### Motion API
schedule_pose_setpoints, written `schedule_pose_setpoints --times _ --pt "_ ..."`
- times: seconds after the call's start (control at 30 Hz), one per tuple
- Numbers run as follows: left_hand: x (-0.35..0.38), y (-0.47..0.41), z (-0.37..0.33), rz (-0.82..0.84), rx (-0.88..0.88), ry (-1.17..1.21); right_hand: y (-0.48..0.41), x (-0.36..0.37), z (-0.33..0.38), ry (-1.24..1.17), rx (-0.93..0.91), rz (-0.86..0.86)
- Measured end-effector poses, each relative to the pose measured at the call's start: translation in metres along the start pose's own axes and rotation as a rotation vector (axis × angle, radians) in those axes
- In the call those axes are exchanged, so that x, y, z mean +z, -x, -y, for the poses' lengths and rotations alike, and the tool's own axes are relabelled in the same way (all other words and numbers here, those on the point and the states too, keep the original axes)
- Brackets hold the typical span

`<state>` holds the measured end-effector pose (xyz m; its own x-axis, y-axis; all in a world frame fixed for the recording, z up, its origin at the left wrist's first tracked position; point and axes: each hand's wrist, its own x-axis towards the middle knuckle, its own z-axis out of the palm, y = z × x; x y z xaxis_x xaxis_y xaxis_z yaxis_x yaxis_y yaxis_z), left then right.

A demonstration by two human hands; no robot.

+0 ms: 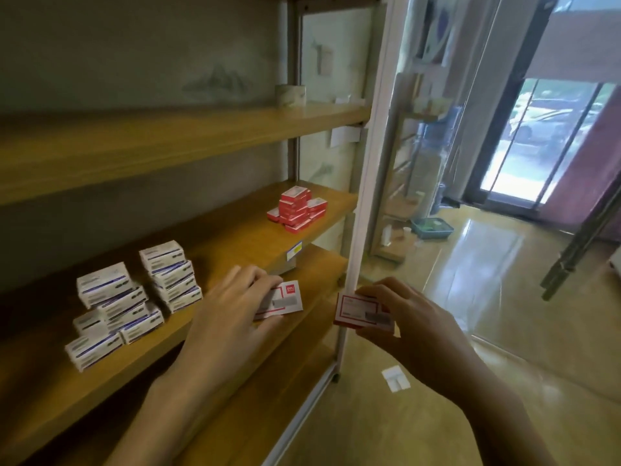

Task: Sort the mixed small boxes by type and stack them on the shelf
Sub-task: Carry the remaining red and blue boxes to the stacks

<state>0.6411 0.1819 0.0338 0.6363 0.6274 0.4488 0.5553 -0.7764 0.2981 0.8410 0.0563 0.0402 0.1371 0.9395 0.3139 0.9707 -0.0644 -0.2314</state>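
Note:
On the middle wooden shelf (215,250) stand several white boxes with blue print (131,297) in uneven stacks at the left. A pile of several red boxes (297,210) sits at the shelf's far right end. My left hand (232,304) holds a red-and-white box (285,299) near the shelf's front edge. My right hand (406,317) pinches another red-and-white box (363,311) in the air, just right of the shelf's white upright post.
An upper shelf (168,136) carries a roll of tape (290,95) at its right end. A lower shelf board shows beneath. A white post (366,183) frames the shelf's right side. The shiny floor holds a green tray (431,228) and a white scrap (396,378).

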Motion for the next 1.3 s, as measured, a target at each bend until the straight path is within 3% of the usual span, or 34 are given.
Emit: schedule_pose_setpoints --times 0.3,0.7,1.0,1.3 --pt "0.038 -0.132 0.031 -0.032 -0.074 -0.025 -0.132 0.010 -0.081 -0.037 -0.027 -0.049" --pt "0.076 -0.241 0.050 -0.093 -0.233 -0.059 -0.262 0.055 -0.177 -0.148 -0.093 0.052" --pt "0.092 -0.301 0.056 -0.208 -0.460 -0.136 -0.382 0.097 -0.219 -0.258 -0.330 0.195" --pt "0.109 -0.338 0.069 -0.127 -0.582 -0.260 -0.438 0.136 -0.226 -0.248 -0.543 0.338"
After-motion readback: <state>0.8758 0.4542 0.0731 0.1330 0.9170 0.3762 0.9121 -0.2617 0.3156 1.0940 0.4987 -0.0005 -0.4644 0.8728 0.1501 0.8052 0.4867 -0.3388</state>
